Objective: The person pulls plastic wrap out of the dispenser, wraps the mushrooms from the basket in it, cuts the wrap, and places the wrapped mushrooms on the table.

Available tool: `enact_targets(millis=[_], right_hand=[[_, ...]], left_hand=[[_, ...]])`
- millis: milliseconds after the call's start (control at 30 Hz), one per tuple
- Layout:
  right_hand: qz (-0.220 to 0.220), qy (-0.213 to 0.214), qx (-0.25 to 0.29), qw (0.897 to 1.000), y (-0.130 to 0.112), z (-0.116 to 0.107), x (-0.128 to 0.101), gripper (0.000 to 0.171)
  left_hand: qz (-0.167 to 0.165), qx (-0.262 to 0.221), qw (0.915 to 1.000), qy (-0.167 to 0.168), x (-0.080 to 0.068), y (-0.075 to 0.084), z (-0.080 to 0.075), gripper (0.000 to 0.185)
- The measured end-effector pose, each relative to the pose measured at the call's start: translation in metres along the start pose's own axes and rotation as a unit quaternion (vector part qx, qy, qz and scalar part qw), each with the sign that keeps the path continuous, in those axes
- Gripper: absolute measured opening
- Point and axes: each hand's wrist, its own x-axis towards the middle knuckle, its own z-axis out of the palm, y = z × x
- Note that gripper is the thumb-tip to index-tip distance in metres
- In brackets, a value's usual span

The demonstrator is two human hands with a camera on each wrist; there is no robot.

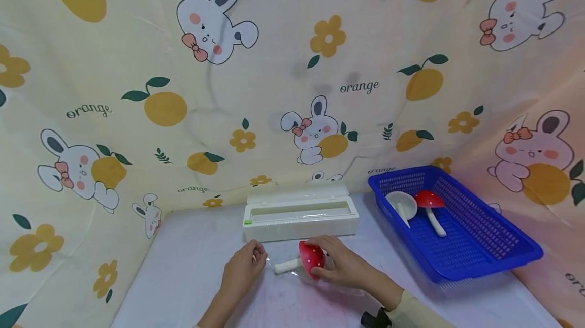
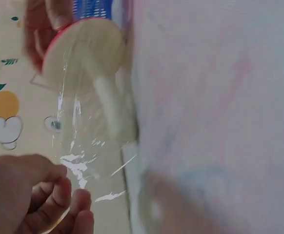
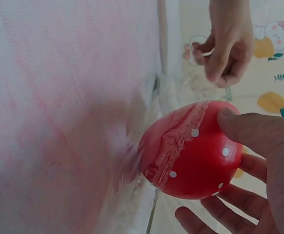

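Observation:
A toy mushroom (image 1: 312,259) with a white-spotted red cap and white stem lies tilted on its side, its stem toward my left hand. My right hand (image 1: 340,262) holds it by the cap, thumb and fingers on either side in the right wrist view. Clear plastic film (image 2: 77,168) covers the stem side, and a crumpled strip of it lies over part of the cap (image 3: 213,156). With curled fingers, my left hand (image 1: 244,269) pinches the film's left edge, beyond the stem end.
Behind the hands stands a white box (image 1: 299,229) with its lid raised, a film roll showing inside. At the right, a blue basket (image 1: 480,259) holds a red-capped mushroom (image 1: 429,199) and an upturned white one (image 1: 402,205). A printed curtain (image 1: 274,79) hangs behind the white table (image 1: 173,277).

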Motion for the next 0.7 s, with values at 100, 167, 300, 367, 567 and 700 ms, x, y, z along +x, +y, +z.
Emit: enact_targets(millis=[100, 167, 300, 367, 567, 700], right_hand=[[0.001, -0.004, 0.005, 1.0, 0.0, 0.0, 0.001, 0.062], [-0.001, -0.005, 0.009, 1.0, 0.0, 0.0, 0.002, 0.062], [-0.005, -0.003, 0.014, 1.0, -0.001, 0.001, 0.003, 0.062], [-0.005, 0.0, 0.012, 1.0, -0.002, 0.001, 0.003, 0.062], [0.004, 0.048, 0.007, 0.999, -0.004, 0.001, -0.008, 0.06], [0.004, 0.077, 0.015, 0.997, 0.001, -0.002, -0.025, 0.046]], left_hand=[[-0.03, -0.021, 0.9992, -0.013, 0.004, 0.001, 0.009, 0.012], [-0.042, -0.03, 0.9983, -0.026, 0.003, 0.001, 0.014, 0.01], [-0.043, -0.025, 0.9968, -0.062, -0.001, 0.004, 0.017, 0.008], [-0.032, -0.014, 0.9967, -0.073, -0.002, 0.006, 0.018, 0.01], [-0.002, 0.013, 0.9972, -0.074, -0.001, 0.008, 0.021, 0.012], [-0.004, 0.023, 0.9963, -0.083, 0.0, 0.008, 0.023, 0.01]])
